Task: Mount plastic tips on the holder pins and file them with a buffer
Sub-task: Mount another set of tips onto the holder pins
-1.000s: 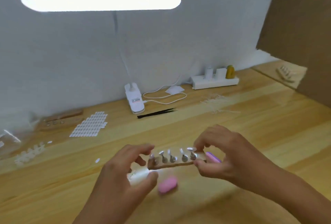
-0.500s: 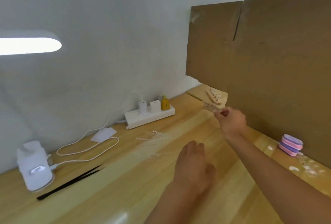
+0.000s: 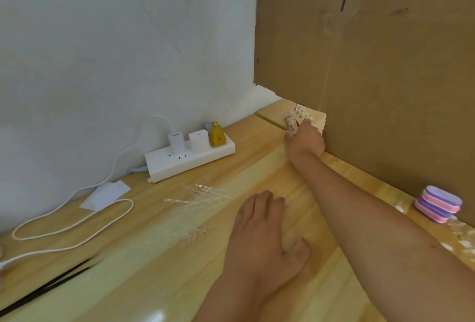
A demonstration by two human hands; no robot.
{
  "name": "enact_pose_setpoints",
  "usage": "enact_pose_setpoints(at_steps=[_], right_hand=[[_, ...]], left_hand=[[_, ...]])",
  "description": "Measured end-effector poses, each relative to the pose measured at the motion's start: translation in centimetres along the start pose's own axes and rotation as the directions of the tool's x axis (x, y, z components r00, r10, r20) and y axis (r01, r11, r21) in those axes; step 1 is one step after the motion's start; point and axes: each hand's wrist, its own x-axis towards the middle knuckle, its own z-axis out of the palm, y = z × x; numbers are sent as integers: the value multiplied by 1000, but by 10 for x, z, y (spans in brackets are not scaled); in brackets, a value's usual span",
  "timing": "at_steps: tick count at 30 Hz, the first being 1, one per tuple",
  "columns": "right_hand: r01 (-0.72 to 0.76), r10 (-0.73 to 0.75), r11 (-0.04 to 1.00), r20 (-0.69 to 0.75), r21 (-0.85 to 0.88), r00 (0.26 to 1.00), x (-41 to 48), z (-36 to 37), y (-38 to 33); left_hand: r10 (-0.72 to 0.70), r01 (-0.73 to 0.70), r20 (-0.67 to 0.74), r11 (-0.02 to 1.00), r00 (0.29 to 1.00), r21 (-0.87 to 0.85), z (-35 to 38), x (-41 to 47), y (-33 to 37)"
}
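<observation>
My right hand (image 3: 305, 140) reaches to the far back right, at the gap under the cardboard wall. It grips a wooden pin holder (image 3: 291, 124) with tips on its pins, low over the tabletop. A second holder with metal pins (image 3: 299, 112) lies just behind it. My left hand (image 3: 264, 234) rests flat on the wooden table (image 3: 159, 257), fingers straight, holding nothing. A stack of pink and purple buffers (image 3: 437, 204) stands by the cardboard at the right.
A tall cardboard wall (image 3: 372, 64) closes off the right side. A white power strip (image 3: 190, 160) with plugs, a white cable (image 3: 77, 218), thin clear plastic sticks (image 3: 200, 199) and black tweezers (image 3: 43, 292) lie to the left. Loose clear tips (image 3: 462, 240) are scattered near the buffers.
Both hands held the holder in front of me a second ago. The left hand let go and dropped flat onto the table; the right carried the holder to the back right corner.
</observation>
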Motion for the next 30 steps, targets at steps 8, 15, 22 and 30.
enact_pose_setpoints(at_steps=[8,15,22,30], right_hand=[[-20,20,1000,-9,-12,1000,5,2,-2],[199,-195,973,48,-114,980,7,3,5],[174,-167,971,55,-166,984,0,-4,2],[609,-735,669,256,426,628,-134,-58,-13]], left_hand=[[1,-1,0,1000,1000,-18,0,0,0],[2,-3,-14,997,1000,-83,0,-2,0],[-99,223,259,832,961,-508,-36,1,-7],[-233,66,-231,824,945,-562,-173,-148,-48]])
